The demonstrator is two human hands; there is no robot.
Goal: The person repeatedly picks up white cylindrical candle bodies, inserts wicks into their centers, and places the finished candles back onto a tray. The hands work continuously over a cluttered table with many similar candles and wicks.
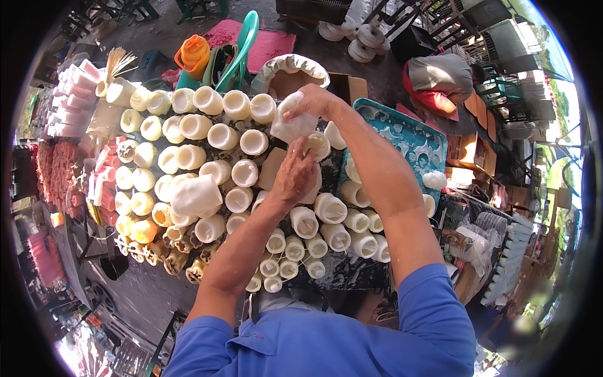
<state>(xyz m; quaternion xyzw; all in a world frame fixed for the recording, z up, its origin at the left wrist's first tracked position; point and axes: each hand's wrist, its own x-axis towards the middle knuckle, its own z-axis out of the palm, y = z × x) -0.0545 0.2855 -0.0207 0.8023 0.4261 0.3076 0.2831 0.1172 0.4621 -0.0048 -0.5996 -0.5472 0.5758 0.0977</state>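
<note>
My right hand (312, 103) grips a soft white cloth (293, 124) at the far side of the table, its fingers bent over the cloth's upper edge. Just nearer, my left hand (295, 173) has curled fingers at the rim of a cream wax candle (319, 146) with a hollow top; part of the grip is hidden. A flat tan piece (270, 168) lies partly under my left hand. Rows of similar hollow cream candles (222, 136) stand to the left. Another white cloth (196, 196) rests on top of some of them.
Closer to me are candles with wicks (304, 222). A turquoise tray (402, 135) with white wax scraps lies at the right. Beyond stand an open sack (290, 65), a green plastic chair (246, 47) and an orange container (194, 55). Pink candles (74, 94) are stacked at far left.
</note>
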